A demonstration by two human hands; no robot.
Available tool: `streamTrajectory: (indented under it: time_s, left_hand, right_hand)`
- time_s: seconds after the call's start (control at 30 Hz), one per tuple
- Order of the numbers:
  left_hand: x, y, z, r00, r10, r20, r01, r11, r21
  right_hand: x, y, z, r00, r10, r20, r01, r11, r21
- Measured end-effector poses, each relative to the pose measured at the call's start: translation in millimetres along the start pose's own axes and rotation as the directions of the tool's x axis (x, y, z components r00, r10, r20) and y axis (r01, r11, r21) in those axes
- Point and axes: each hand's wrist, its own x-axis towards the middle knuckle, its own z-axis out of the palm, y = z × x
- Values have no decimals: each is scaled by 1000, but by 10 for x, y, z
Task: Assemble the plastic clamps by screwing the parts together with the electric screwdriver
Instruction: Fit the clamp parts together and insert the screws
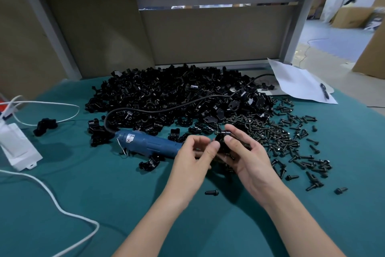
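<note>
My right hand (245,154) grips a black plastic clamp (222,141) above the green table, thumb on its top. My left hand (195,152) meets it from the left, with thumb and fingertips pinching at the clamp's left side. The blue electric screwdriver (150,144) lies on the table just left of my hands; its tip is hidden behind my left hand. A large heap of black clamp parts (177,98) fills the table's middle. Black screws (287,140) are scattered to the right.
The screwdriver's black cord (166,108) runs over the heap. A white power adapter (16,146) with white cables (62,208) sits at the left. One assembled clamp (44,126) lies at the left. White paper (300,81) and a pen (325,91) lie at back right. A loose screw (211,192) lies under my hands.
</note>
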Motion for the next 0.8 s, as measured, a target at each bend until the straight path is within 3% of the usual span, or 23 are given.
streamTrajectory:
  time_s: [0.13,0.3,0.43,0.57,0.73,0.8]
  left_hand:
    - [-18,-30,-3,999,-3,54,-2,994,105]
    - [-16,-40,-20,991,102,84,-116,978,173]
    - [-21,-20,-16,999,23,48,-28,995,93]
    - [-12,-35,-24,997,-24,78,14,992,127]
    - [-9,-32,-66,987,114,112,-143,942,305]
    - [-19,-26,-58,989,107,105,-134,947,292]
  right_hand:
    - [-6,-2,-5,1000,4,29,-4,1000,23]
    - [4,-11,-14,1000,13,10,-14,999,47]
    - [-5,-20,-3,1000,9,-7,-8,1000,7]
    - [-20,-13,-8,1000,9,21,-9,1000,1]
    - [-5,-8,4,1000,3,16,-2,1000,-15]
    - [-1,-6,0,1000,-2,16,3,1000,-19]
